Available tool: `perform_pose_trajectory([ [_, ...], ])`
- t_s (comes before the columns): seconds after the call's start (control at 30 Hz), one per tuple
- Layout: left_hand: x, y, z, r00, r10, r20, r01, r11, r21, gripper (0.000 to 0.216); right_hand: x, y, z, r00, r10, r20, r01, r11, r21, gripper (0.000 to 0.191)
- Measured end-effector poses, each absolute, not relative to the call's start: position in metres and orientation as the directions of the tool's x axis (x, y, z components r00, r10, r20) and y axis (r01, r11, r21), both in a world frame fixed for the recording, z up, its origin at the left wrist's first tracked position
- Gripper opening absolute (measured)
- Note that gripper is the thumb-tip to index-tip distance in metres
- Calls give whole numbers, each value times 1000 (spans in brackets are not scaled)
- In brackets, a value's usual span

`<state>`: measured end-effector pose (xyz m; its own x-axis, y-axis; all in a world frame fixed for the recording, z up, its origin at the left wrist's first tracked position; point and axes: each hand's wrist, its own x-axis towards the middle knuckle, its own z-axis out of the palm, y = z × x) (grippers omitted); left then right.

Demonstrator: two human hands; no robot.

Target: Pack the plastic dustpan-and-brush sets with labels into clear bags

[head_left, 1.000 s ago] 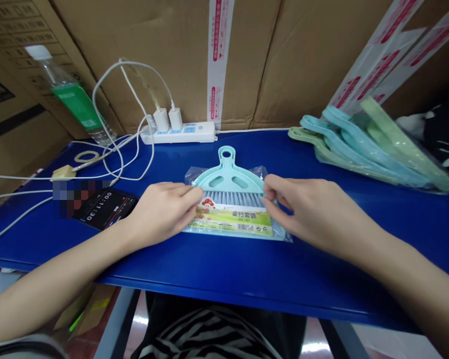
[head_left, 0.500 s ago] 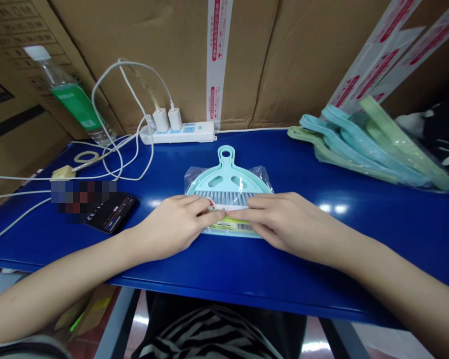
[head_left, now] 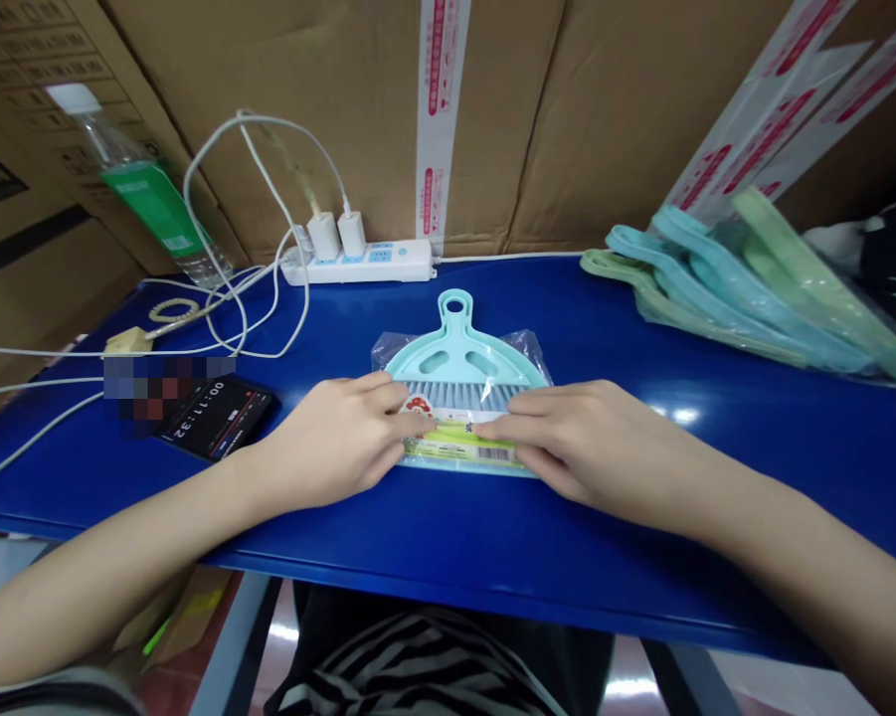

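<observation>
A light blue dustpan-and-brush set (head_left: 454,353) in a clear plastic wrapper lies flat on the blue table, its handle pointing away from me. Grey bristles show above a yellow-green and white label (head_left: 454,447) with a barcode and a red picture. My left hand (head_left: 350,438) is closed at the set's left side, one digit stretched onto the label. At the right side my right hand (head_left: 589,443) grips likewise, with a digit pressed on the label. The two digit tips are a little apart. Some fingers of both hands are hidden.
More wrapped dustpan sets (head_left: 746,298), blue and green, lie at the back right. A white power strip (head_left: 410,262) with chargers and loose cables stands at the back. Left are a green-labelled bottle (head_left: 153,209) and a phone (head_left: 220,418). Cardboard boxes (head_left: 328,80) wall the back.
My two digit tips have drawn apart along the label, uncovering more of it, including the red picture. The set stays in place; the view has shifted slightly.
</observation>
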<state>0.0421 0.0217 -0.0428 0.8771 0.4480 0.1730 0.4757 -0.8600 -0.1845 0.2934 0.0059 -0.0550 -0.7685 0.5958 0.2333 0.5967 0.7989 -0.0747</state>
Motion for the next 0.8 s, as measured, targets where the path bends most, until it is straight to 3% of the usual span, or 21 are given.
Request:
perform_pose_trajectory([
  [0.4,38,29,-42,885,383,265,439,-874,-206,28,292,7,-59,-772,549,319,554,828,-83,29],
  [0.8,41,26,-46,908,372,194,410,-887,-213,28,290,8,-62,-793,547,269,546,834,-86,35],
])
